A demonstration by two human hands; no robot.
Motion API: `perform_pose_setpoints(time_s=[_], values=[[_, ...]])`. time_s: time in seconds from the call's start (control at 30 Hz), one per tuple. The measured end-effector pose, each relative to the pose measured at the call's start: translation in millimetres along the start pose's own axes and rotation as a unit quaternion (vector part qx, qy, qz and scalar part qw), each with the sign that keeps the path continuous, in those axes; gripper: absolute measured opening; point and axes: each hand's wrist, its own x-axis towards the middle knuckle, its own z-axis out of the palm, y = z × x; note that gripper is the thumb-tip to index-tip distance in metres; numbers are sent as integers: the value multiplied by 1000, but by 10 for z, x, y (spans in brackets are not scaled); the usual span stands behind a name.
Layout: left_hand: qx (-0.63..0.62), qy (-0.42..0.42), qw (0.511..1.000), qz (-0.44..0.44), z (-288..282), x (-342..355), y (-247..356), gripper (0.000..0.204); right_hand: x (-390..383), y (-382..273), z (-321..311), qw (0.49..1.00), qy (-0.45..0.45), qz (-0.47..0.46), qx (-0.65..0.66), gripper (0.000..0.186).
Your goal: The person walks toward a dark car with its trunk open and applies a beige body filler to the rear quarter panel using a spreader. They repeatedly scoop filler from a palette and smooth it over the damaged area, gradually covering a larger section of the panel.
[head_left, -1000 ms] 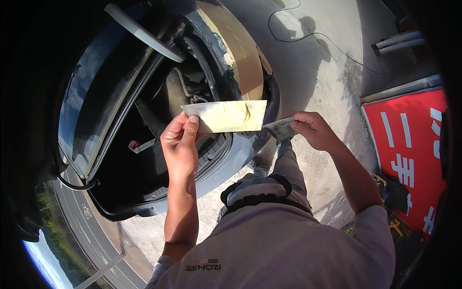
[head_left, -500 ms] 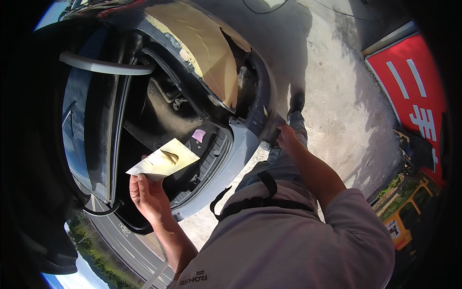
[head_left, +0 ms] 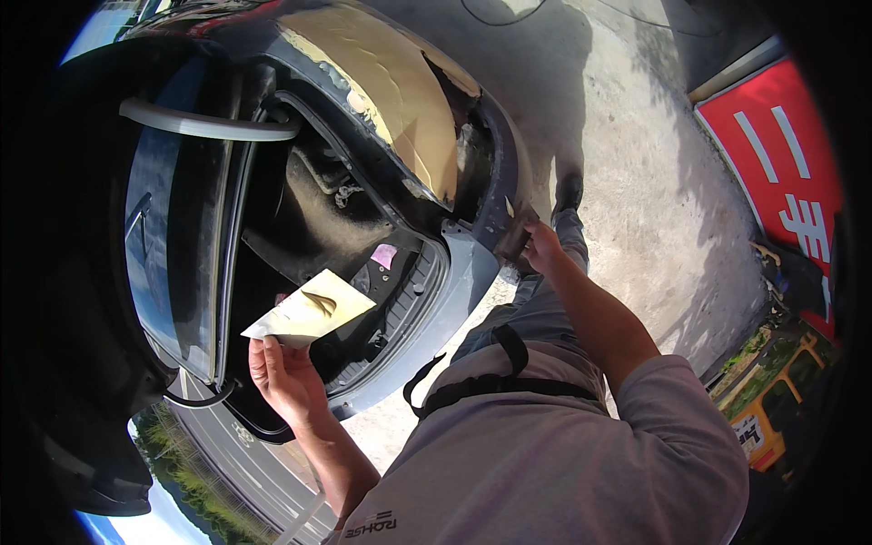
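The left hand [head_left: 283, 377] pinches a pale yellow rectangular sheet of sandpaper [head_left: 309, 312] by its lower edge, holding it over the open dark car boot [head_left: 300, 227]. The right hand [head_left: 542, 247] is closed around what looks like a small grey block [head_left: 514, 238], pressed against the car's grey rear corner [head_left: 472, 263].

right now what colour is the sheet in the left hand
Pale yellow sheet, pinched at its edge by the left hand; the head view shows it best.

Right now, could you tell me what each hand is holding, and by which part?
Left hand pinches the yellowish sheet by its lower edge; right hand grips a small dark block, hold unclear.
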Motion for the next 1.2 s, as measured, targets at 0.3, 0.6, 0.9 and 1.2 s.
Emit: perform_pose_setpoints(time_s=[0.3, 0.6, 0.9, 1.2], values=[[-21, 11, 1000, -5, -25, -57, -48, 24, -245, -203, 214, 996, 20, -69, -56, 30], [-37, 26, 999, -8, -85, -90, -83, 23, -170, -267, 411, 964, 74, -187, -172, 24], [1, 20, 999, -33, -3, -78, -97, 24, -790, -1407, 830, 914, -10, -353, -197, 17], [24, -90, 988, -125, 625, -86, -458, 17, -2779, -1771, 1849, 695, -364, -466, -409, 20]])
